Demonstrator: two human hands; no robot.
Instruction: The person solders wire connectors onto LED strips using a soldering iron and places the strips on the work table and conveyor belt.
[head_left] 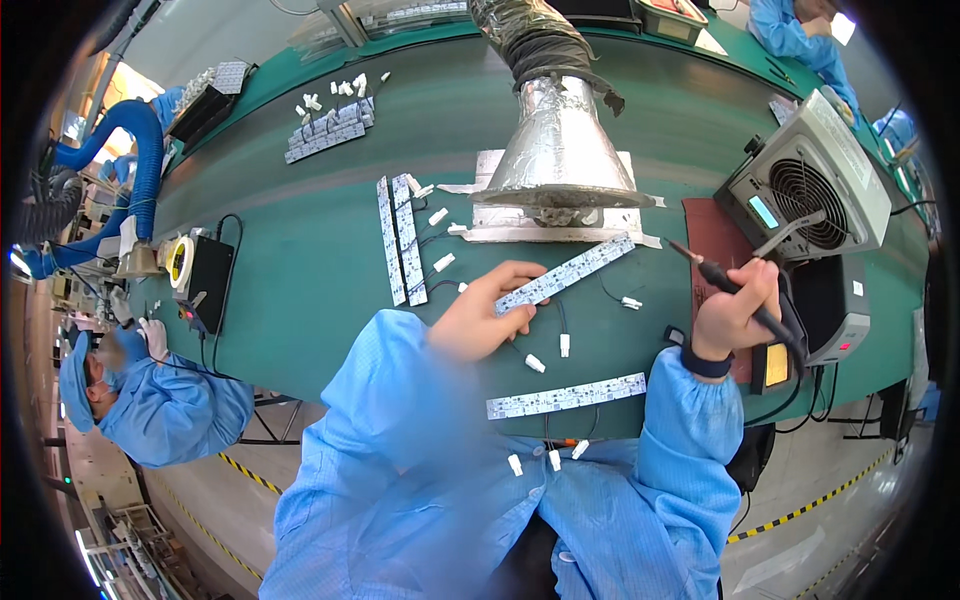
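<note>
My left hand [487, 312] is closed on one end of a long white circuit board strip [566, 275], which slants up to the right. Wires with white plugs trail from that strip. In my right hand [738, 312] is a soldering iron [716, 276], its tip pointing up and left, apart from the strip. Another circuit board strip [566, 396] lies at the table's near edge, its white plugs [555, 460] hanging toward my lap. Left of my left hand, two more strips [399, 240] lie side by side with wires and plugs.
A foil-covered fume hood [562, 145] stands at the far middle. At right are a fan unit [810, 185], a soldering station [832, 310] and a yellow sponge [776, 364]. More strips [328, 135] lie far left, beyond a black box [205, 282]. A co-worker [160, 400] sits at left.
</note>
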